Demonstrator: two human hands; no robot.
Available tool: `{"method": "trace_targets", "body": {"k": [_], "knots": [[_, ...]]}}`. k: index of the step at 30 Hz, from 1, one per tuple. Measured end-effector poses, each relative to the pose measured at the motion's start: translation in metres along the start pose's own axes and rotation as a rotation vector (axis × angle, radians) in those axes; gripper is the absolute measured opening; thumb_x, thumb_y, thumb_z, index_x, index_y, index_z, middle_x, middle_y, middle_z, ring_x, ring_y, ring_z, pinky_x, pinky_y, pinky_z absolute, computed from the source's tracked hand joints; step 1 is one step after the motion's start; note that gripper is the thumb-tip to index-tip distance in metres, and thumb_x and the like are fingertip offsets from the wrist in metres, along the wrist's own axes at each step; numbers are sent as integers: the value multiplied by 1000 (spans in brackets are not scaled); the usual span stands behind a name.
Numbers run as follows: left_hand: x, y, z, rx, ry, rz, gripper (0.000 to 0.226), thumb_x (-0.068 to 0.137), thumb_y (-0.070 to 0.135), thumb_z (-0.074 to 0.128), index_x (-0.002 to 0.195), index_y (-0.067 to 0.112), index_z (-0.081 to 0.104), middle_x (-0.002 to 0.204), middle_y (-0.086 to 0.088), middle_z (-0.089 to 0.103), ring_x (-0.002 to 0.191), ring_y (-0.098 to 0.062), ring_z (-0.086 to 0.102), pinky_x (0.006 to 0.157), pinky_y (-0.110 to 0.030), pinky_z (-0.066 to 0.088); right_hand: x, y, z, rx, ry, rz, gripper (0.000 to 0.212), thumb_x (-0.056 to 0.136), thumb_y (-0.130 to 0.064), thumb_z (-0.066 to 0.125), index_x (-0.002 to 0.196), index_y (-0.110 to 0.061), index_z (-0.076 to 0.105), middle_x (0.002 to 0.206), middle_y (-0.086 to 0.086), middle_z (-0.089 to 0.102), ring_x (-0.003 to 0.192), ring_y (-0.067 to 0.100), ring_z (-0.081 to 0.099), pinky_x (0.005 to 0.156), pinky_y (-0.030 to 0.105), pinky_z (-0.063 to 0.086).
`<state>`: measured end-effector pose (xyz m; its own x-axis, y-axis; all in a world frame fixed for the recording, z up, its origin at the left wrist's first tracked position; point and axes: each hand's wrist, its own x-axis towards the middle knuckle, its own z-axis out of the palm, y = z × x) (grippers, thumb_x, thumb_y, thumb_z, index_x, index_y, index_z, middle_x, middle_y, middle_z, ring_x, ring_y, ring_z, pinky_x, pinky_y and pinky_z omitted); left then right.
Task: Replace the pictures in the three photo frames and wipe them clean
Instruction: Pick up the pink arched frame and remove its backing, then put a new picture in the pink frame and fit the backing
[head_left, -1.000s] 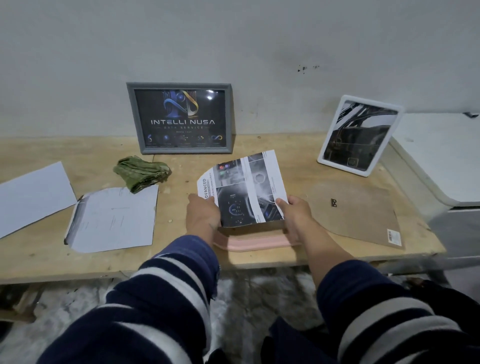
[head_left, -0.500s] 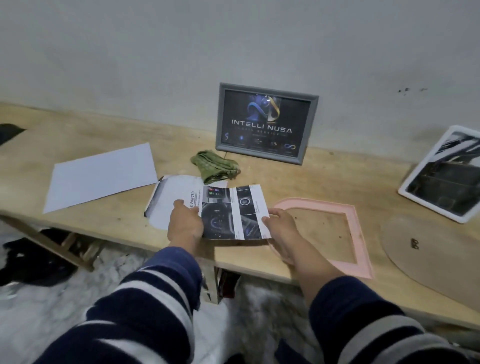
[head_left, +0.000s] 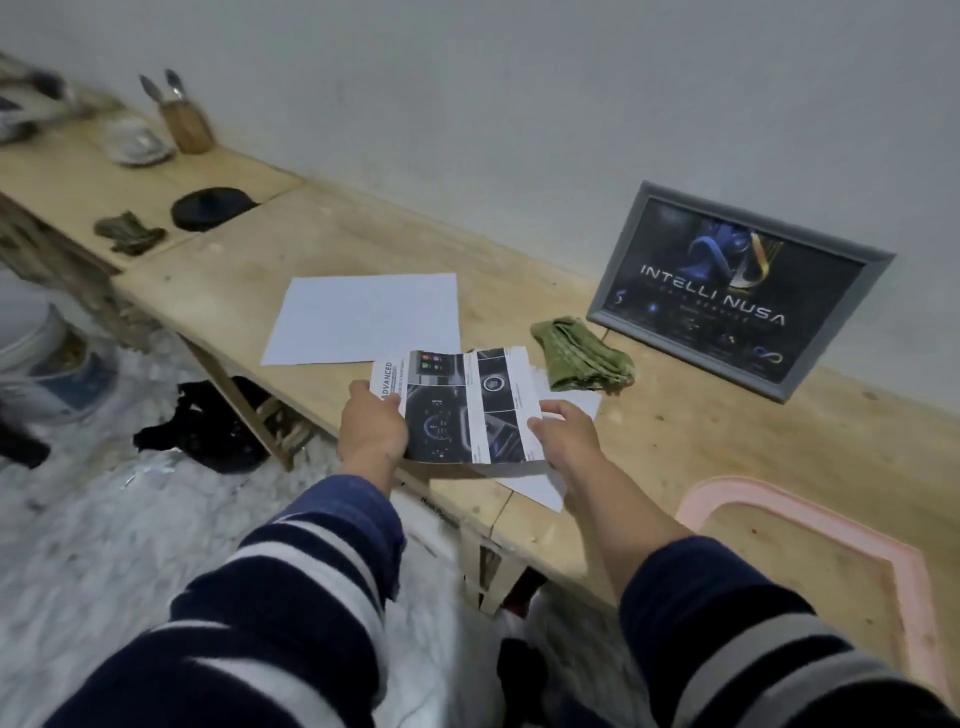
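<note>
On the wooden worktop (head_left: 701, 441), far left, a wooden holder (head_left: 188, 127) with utensils, a dark cap (head_left: 210, 208) and a blank white sheet (head_left: 363, 317). At the front edge, left hand (head_left: 371, 428) and right hand (head_left: 566, 436) both clamped on the side edges of a printed picture (head_left: 467, 405), held just above another white sheet (head_left: 545, 486). Further right, a folded green cloth (head_left: 582, 353) near the grey frame (head_left: 737, 291) leaning on the wall, and a pink frame (head_left: 904, 587) lying flat, empty.

Both arms outstretched in striped sleeves, left hand (head_left: 371, 423) and right hand (head_left: 563, 439) each pinching an edge.
</note>
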<state>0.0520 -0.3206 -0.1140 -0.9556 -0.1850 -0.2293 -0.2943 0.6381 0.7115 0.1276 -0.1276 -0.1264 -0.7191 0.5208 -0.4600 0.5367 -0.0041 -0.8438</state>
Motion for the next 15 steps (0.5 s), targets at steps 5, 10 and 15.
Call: {"method": "trace_targets", "body": {"k": [5, 10, 15], "knots": [[35, 2, -12, -37, 59, -71, 35, 100, 23, 44, 132, 8, 41, 128, -15, 56, 113, -35, 55, 86, -37, 41, 35, -27, 25, -28, -87, -13, 26, 92, -17, 54, 117, -18, 58, 100, 2, 60, 72, 15, 51, 56, 26, 37], [76, 8, -12, -84, 117, -134, 45, 99, 21, 44, 141, 8, 35, 138, -15, 47, 120, -34, 51, 91, -35, 39, 79, -54, 51, -6, -97, 2, 28, 92, -17, 56, 120, -21, 55, 94, -1, 58, 81, 19, 53, 66, 27, 41], [105, 6, -7, 135, 105, -127, 45, 98, 24, 42, 142, 15, 37, 143, -11, 39, 129, -31, 41, 102, -43, 36, 109, -63, 89, 38, -59, 71, 28, 90, -17, 59, 117, -24, 57, 115, -1, 63, 100, 24, 59, 83, 33, 48]]}}
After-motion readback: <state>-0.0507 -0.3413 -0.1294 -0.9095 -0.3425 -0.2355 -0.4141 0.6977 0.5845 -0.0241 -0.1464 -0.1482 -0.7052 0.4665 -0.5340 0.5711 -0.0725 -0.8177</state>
